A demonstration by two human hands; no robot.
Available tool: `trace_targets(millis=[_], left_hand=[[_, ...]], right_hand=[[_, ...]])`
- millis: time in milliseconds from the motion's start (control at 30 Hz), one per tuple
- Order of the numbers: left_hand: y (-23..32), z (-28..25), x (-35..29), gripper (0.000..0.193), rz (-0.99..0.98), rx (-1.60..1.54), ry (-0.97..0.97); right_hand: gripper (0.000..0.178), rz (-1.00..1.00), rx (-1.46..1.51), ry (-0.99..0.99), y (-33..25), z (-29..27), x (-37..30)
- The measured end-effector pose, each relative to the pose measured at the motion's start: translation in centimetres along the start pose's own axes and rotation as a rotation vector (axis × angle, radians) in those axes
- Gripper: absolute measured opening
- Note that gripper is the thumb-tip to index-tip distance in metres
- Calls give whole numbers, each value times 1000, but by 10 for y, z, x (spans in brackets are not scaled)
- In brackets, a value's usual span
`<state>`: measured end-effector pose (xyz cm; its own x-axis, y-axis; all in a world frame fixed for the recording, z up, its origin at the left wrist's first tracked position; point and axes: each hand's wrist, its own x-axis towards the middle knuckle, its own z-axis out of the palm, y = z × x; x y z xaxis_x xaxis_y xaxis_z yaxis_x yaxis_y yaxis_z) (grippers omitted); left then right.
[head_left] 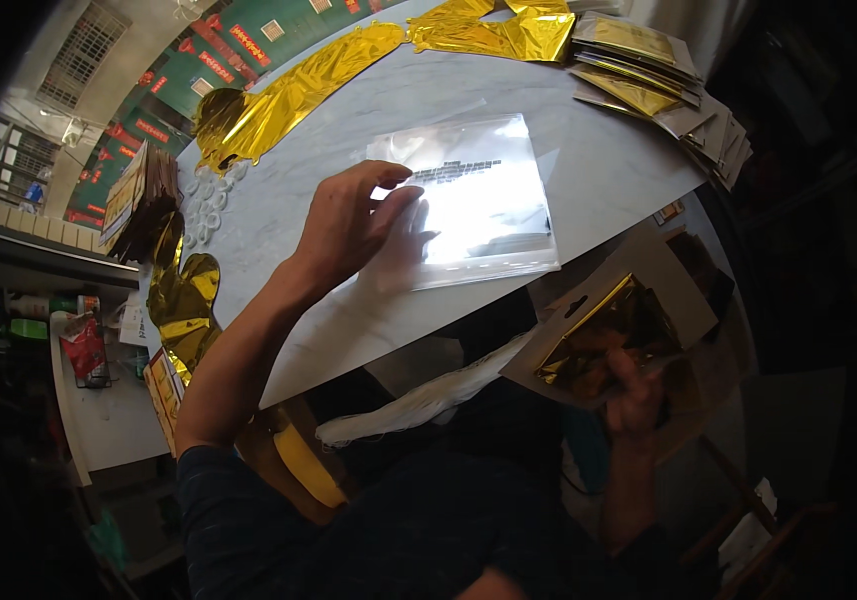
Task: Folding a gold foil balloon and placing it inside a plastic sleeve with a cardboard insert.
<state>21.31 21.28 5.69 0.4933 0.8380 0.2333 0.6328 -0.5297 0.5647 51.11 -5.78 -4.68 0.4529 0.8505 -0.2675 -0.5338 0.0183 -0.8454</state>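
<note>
My left hand (pixel 354 215) hovers over a stack of clear plastic bags (pixel 489 215) on the table, its thumb and forefinger curved with a gap between them. Whether the fingertips touch the top bag, I cannot tell. Bright glare covers much of the bags. Low on the right, past the table's front edge, my right hand (pixel 634 395) grips a backing card (pixel 579 305) that has a hanging slot and folded gold foil (pixel 614 325) lying on it. Shadow partly hides the right fingers.
Gold foil balloons (pixel 314 90) lie along the table's far edge. Stacked foil-bearing cards (pixel 649 75) stand at the back right, another card stack (pixel 139 205) at the left. Small clear rings (pixel 211 205) sit near it. A white bundle of strands (pixel 419 400) hangs below the front edge.
</note>
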Motion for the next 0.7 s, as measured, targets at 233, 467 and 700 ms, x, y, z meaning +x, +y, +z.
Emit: trace_targets(millis=[233, 467, 700], left_hand=[[-34, -28, 4, 60, -702, -449, -93], [-11, -2, 18, 35, -673, -615, -185], [8, 42, 46, 55, -628, -824, -227]], right_hand=[[48, 33, 1, -47, 6, -14, 6], [48, 124, 113, -82, 13, -28, 10], [39, -39, -157, -131, 12, -54, 11]])
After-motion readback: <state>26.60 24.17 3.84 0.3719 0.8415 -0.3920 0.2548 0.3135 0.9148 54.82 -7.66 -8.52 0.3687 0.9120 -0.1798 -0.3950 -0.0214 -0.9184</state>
